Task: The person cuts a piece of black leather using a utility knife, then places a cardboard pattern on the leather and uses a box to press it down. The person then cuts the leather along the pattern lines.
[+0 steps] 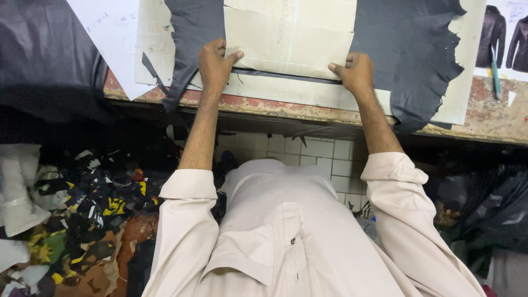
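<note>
The left hand [215, 65] is laid on the near left corner of a tan card pattern [291, 38], the thumb stretched out flat on the card and the fingers curled over its left edge, so the corner is pinched and pressed down. The right hand [356, 71] is set on the near right corner of the same pattern, thumb pointing inward along the lower edge and fingers folded onto the dark material beside it; the card is held there too. Between the two hands the pattern's lower edge is seen running nearly straight, with a thin dark strip showing just beneath it.

The pattern is spread over a dark leather hide [410, 55], which is seen on both sides of it: a narrow ragged part by the left hand and a broad part with a torn, wavy edge beyond the right hand. Under the hide a pale board [297, 91] is laid on the worn bench [489, 118], whose edge is chipped and reddish.

A white sheet [113, 38] is seen at the far left of the bench, and a picture of jackets [506, 36] at the far right. Below the bench, on the left, a heap of coloured scraps [93, 220] is piled on the floor.
</note>
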